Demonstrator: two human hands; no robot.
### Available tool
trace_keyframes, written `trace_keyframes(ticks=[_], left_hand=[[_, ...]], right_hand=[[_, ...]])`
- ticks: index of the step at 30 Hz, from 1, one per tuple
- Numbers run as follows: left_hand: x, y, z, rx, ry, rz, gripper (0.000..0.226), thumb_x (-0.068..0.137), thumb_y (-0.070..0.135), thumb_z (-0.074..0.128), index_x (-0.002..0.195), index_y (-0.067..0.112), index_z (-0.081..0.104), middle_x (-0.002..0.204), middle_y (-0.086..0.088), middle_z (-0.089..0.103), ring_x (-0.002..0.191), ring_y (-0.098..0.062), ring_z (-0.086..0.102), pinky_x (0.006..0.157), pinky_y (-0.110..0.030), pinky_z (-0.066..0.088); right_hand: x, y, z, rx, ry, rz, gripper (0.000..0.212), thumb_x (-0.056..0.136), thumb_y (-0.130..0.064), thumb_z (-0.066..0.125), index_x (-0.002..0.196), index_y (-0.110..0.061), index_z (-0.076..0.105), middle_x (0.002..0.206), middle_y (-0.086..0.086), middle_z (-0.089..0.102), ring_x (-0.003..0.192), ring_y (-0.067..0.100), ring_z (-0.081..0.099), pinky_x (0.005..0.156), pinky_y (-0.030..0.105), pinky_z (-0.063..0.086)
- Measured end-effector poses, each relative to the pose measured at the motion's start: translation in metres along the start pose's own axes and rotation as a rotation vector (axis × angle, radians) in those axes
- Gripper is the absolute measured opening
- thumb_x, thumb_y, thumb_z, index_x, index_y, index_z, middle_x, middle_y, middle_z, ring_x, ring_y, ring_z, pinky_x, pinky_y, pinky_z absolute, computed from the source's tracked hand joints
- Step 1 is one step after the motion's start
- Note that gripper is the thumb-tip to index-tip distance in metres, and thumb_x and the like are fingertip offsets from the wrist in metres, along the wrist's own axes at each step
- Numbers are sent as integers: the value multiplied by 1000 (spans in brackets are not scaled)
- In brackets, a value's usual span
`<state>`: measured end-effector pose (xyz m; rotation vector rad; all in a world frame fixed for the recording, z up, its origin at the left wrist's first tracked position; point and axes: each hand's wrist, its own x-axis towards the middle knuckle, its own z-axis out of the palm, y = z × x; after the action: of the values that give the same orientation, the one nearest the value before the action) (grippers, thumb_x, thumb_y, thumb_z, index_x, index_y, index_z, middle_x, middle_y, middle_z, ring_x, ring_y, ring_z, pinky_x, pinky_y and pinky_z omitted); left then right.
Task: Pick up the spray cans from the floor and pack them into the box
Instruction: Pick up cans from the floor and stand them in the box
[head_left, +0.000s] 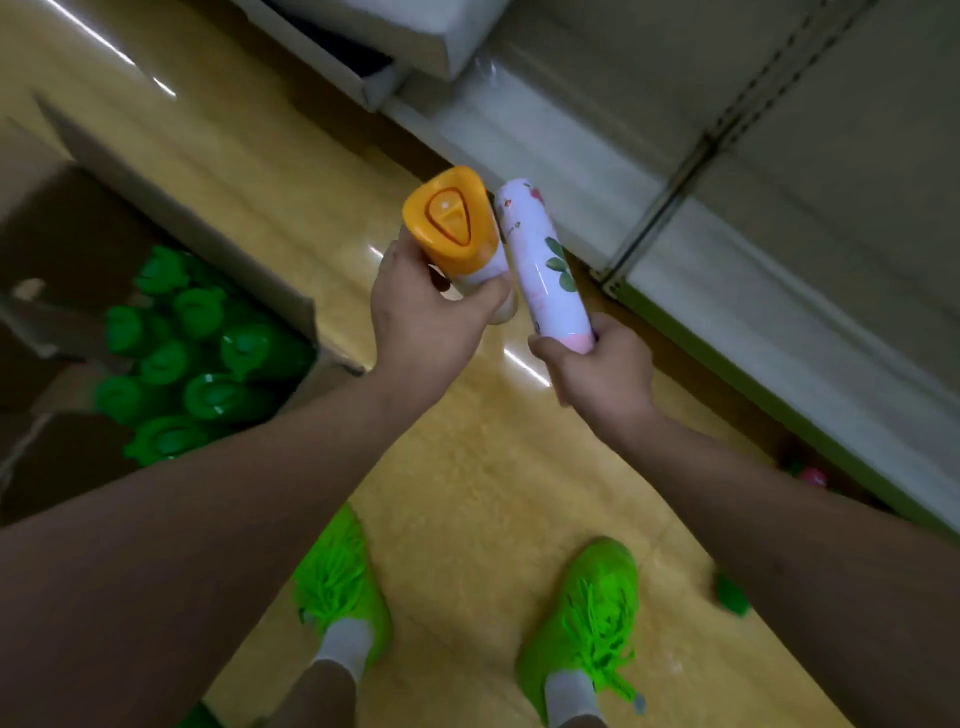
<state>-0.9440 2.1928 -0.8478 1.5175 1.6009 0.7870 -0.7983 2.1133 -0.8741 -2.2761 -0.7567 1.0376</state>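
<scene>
Head view: hands (431, 322) (602, 374) gripping cans (457, 228) (545, 265)

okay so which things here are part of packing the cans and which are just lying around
Part of the job:
orange-capped can in the left hand
flowered can in the right hand
cardboard box holding green-capped cans

Just there:
shelving
green shoes

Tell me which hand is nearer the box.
Left. The left hand, gripping the orange-capped can, hangs just past the box corner. The right hand, gripping the pink can, is farther off, toward the shelving.
</scene>
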Motion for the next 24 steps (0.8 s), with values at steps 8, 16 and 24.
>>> trace_keyframes(ticks=[8, 16, 24], left_hand=[[57, 24, -169, -80, 253, -50, 45, 56, 49, 78, 95, 42, 55, 100, 6, 66, 87, -9, 63, 78, -32, 54], [51, -36, -325, 10, 465, -215, 43, 61, 48, 82, 95, 34, 59, 91, 8, 67, 84, -6, 64, 73, -21, 48], [-4, -121, -412, 5, 580, -445, 37, 62, 36, 89, 89, 34, 64, 87, 18, 64, 85, -6, 61, 72, -21, 44]], right_hand=[[-30, -181, 45, -199, -125, -287, 36, 64, -53, 72, 82, -23, 63, 62, -4, 63, 60, 14, 61, 50, 28, 38], [-92, -282, 126, -502, -366, -501, 41, 69, -53, 75, 96, -25, 64, 70, -6, 63, 69, 18, 62, 56, 32, 49], [-137, -330, 224, -850, -543, -763, 48, 65, -56, 76, 102, -26, 69, 82, -4, 68, 77, 21, 62, 58, 28, 40]])
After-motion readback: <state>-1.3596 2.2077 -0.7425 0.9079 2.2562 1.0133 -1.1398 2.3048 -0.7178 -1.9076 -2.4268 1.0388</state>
